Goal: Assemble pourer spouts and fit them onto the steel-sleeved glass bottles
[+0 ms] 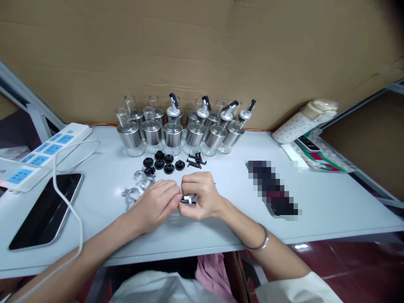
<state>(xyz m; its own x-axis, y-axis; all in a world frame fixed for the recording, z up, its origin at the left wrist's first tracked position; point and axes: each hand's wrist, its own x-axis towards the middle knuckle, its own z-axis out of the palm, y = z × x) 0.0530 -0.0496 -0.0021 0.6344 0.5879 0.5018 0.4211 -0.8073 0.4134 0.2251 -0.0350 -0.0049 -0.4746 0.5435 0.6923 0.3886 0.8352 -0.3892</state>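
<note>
My left hand [159,202] and my right hand [202,195] meet near the front of the table, both with fingers closed. Between them they grip a small silver-and-black pourer spout [188,199], mostly covered by the fingers. Left of my left hand lie several loose silver pourer parts [131,194], partly behind it. Beyond the hands are several black round stoppers [168,168] and a small pile of black flip levers [198,161]. Glass bottles with steel sleeves [153,134] stand in rows behind; some front ones carry silver pourers with black levers [203,110].
On the left are a white power strip [47,153], a tablet [47,212] and a white cable [67,204] passing over my left forearm. A pixelated dark item [273,187] lies right. A dotted bottle [299,124] leans at the back right. Cardboard [202,50] stands behind.
</note>
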